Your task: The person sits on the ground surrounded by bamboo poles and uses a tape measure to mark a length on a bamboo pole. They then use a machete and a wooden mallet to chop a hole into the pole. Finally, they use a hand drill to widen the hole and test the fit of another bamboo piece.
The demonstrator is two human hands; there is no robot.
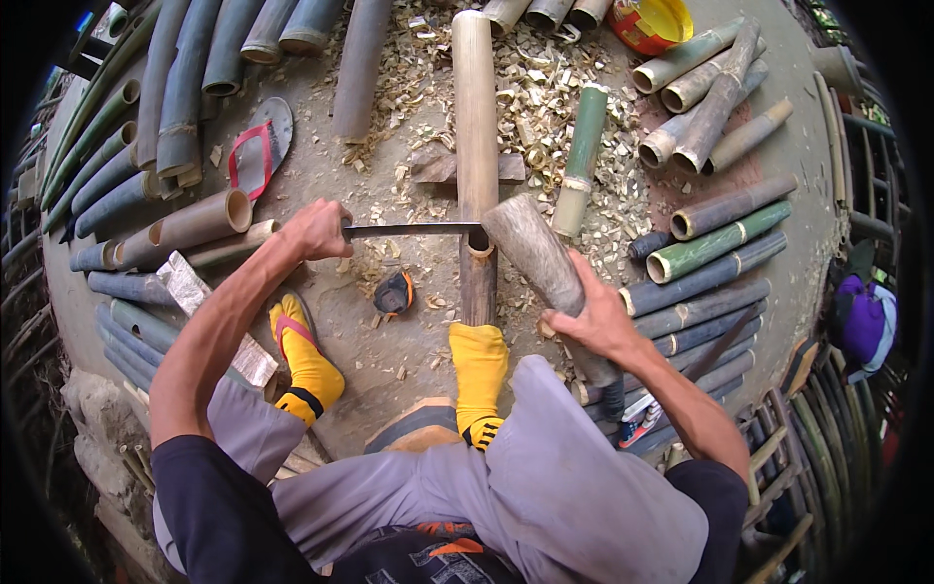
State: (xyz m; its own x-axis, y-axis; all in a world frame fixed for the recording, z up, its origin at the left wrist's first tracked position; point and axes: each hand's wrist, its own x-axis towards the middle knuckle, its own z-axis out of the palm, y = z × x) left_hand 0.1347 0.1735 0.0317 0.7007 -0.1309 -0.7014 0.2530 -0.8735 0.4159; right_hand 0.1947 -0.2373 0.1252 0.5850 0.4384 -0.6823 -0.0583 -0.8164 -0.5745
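The fingers of the left hand [326, 229] are curled tightly around the near end of a long dark blade [413, 231], which is held level at the centre of the frame. A thick wooden mallet [533, 248] is gripped by the right hand [592, 311], right of centre, its head beside the blade's tip; whether the two touch cannot be told. Beneath that tip a bamboo tube [476, 117], pale above and dark below, is stretched from the top of the frame to the centre, with a hollow opening at the blade. It is crossed underneath by a rough block [436, 164], and its lower end is met by a yellow-socked foot [478, 360].

The grey floor [379, 360] is strewn with pale chips [530, 112], most thickly at upper centre. A green tube [584, 146] is laid among them. A red-strapped sandal [277, 127] is seen at upper left, near stacked tubes [180, 117]; more bamboo lengths [720, 243] are ranged at right. A yellow-and-red bucket [650, 24] is placed at upper right, and a purple bag [861, 321] at the right edge.
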